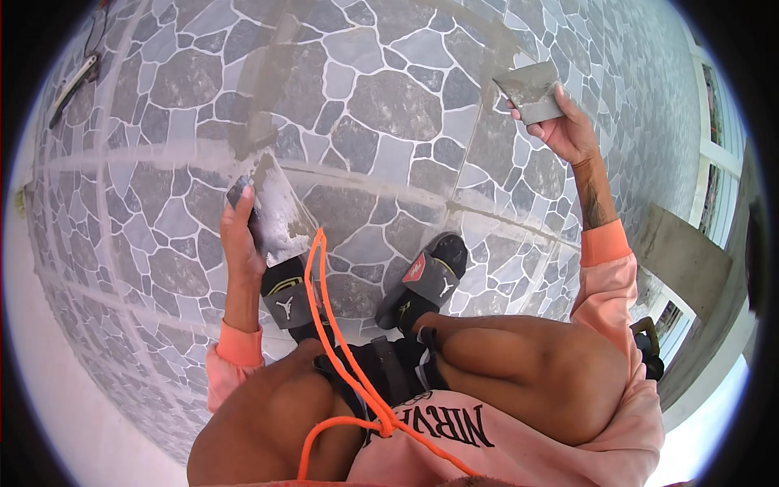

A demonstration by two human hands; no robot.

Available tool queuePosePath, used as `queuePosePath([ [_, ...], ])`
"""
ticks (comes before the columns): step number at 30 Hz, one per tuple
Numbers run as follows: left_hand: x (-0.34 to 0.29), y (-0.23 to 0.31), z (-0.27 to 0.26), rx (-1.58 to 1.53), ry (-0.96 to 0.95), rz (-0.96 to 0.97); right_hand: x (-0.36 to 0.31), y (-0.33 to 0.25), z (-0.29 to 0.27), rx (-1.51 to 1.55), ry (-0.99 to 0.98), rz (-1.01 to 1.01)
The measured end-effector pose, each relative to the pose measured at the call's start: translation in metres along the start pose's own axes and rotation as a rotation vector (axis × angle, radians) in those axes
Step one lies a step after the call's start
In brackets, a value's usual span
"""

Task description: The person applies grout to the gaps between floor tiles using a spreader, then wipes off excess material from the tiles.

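Observation:
My left hand (240, 231) is wrapped round the dark handle of a flat steel trowel (281, 215), whose blade is smeared with pale grey paste. The trowel is over the floor, just beyond my left slide sandal (288, 300). Farther off to the right, my right hand (566, 130) pinches a thin grey rectangular scraper (531, 88) by its near edge, thumb on top. Wet-looking paste marks the scraper's face. Under both tools is a stone-patterned tile floor (395, 104) with pale lines and smeared grey joints (381, 188).
At the far left lies a long tool with a pale handle (75, 88). My right slide sandal (434, 272) stands near the middle. Orange drawstrings (349, 365) hang from my pink top. A grey concrete ledge (686, 252) and white-framed openings (718, 162) border the right side.

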State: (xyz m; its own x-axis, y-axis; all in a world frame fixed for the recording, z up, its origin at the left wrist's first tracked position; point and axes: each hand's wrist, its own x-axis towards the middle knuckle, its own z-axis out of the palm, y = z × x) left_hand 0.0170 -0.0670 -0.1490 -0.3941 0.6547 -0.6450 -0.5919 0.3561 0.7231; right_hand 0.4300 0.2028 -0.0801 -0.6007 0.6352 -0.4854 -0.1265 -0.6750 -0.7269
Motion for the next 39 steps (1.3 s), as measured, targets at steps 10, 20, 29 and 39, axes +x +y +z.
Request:
queuePosePath([
  [10,0.003,-0.001,-0.001,-0.074,-0.012,0.014,0.004,0.020,-0.008,-0.352,0.231,0.282],
  [20,-0.003,-0.006,0.002,-0.097,-0.024,-0.017,0.002,0.044,0.002,-1.755,0.107,0.164],
  [29,0.001,-0.007,0.005,-0.077,-0.017,-0.011,0.020,0.077,-0.033,-2.244,0.090,-0.331],
  [39,0.001,-0.007,0.000,-0.083,0.006,-0.009,-0.002,0.086,-0.012,-2.240,0.007,-0.114],
])
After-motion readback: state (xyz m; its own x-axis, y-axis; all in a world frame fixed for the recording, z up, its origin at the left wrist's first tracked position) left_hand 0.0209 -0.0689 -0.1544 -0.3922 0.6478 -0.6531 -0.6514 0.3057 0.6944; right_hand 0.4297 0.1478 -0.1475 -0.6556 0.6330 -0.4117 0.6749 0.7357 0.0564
